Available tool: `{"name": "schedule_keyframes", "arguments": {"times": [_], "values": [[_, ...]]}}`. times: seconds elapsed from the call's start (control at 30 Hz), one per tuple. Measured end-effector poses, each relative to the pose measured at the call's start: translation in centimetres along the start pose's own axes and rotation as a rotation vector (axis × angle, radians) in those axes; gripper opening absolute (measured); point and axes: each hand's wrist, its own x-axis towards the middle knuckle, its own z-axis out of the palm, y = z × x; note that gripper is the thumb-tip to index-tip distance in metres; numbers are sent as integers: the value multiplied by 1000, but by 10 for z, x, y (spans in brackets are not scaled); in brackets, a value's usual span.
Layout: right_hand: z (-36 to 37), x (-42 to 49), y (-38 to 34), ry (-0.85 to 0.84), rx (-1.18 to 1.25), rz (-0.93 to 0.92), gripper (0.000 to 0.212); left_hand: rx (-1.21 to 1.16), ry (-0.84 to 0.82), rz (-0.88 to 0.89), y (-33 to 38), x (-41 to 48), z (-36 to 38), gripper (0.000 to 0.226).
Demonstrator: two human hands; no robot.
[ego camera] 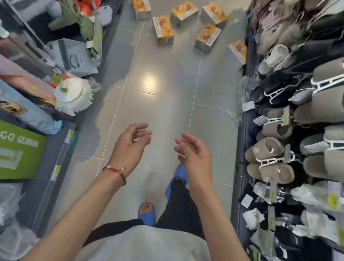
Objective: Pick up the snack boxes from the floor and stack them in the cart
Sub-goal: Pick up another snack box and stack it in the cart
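Left grip and right grip hang loose-fingered and empty over the floor. Six boxes lie well ahead, their print blurred. The rack partly hides the rightmost box.

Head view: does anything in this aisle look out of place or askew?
Yes: six orange snack boxes lie scattered on the floor at the aisle's far end, turned at different angles, one against the slipper rack, instead of shelved or stacked.
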Motion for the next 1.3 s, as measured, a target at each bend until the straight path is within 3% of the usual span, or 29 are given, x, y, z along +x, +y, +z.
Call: {"name": "schedule_keyframes", "arguments": {"times": [0.27, 0.53, 0.77, 1.3], "values": [[3, 152, -96, -61, 17, 54, 30, 11, -10, -2, 91, 136, 55, 26], [4, 288, -212, -148, -148, 74, 27, -83, 56, -9, 197, 246, 100, 18], [42, 404, -277, -195, -155, 123, 27, -111, 89, -38, 250, 369, 99, 18], [184, 660, -441, -107, -112, 221, 18, 4, 18, -95, 414, 687, 63, 19]]}}
